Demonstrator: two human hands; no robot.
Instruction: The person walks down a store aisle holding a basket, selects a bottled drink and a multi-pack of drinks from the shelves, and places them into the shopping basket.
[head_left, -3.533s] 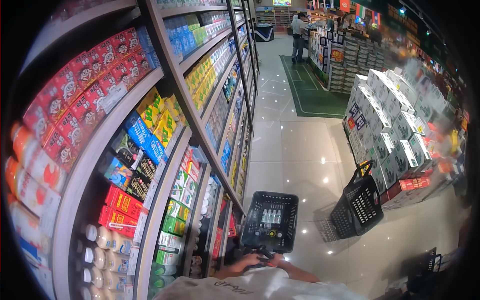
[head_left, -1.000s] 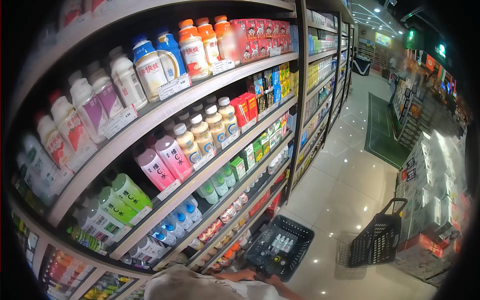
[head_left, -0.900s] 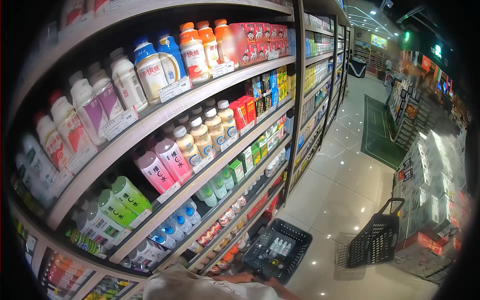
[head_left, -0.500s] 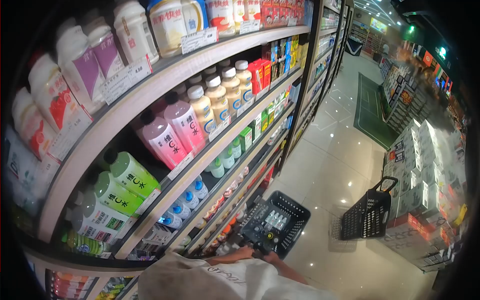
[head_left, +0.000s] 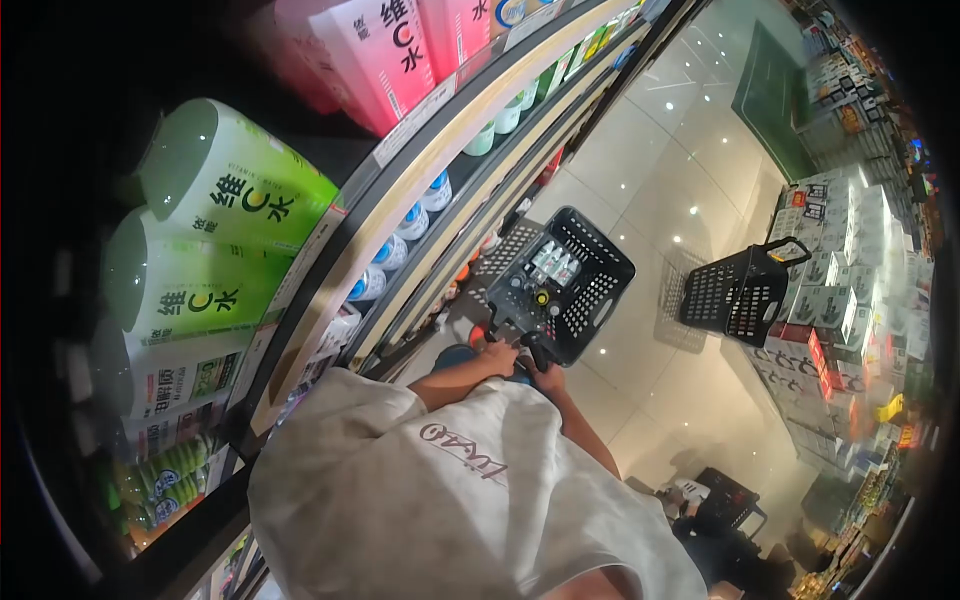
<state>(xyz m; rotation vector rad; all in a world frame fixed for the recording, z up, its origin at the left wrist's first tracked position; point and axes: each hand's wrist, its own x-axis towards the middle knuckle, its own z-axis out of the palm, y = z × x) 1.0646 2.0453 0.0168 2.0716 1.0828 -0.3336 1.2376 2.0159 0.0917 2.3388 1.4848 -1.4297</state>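
A black shopping basket [head_left: 590,235] stands in front of my body, with small clear bottles [head_left: 556,265] and a few dark-capped items inside it. My left hand [head_left: 497,358] is closed at the basket's near end, where the dark handle is. Beside it, my right hand [head_left: 546,377] is closed around the black handle grip [head_left: 536,350]. Green-labelled bottles [head_left: 250,200] fill the shelf at the left, and pink bottles [head_left: 385,60] stand on the shelf above them.
Another black basket [head_left: 735,292] is at the right, by stacked white cartons [head_left: 830,270]. A green mat [head_left: 770,90] lies farther along the tiled floor [head_left: 650,150]. Someone's dark basket [head_left: 728,497] shows at the lower right. Shelf edges [head_left: 400,185] run along the left.
The view has tilted down and come closer to the green bottles. The basket and both hands appear higher in the picture. Both hands remain at the handle.
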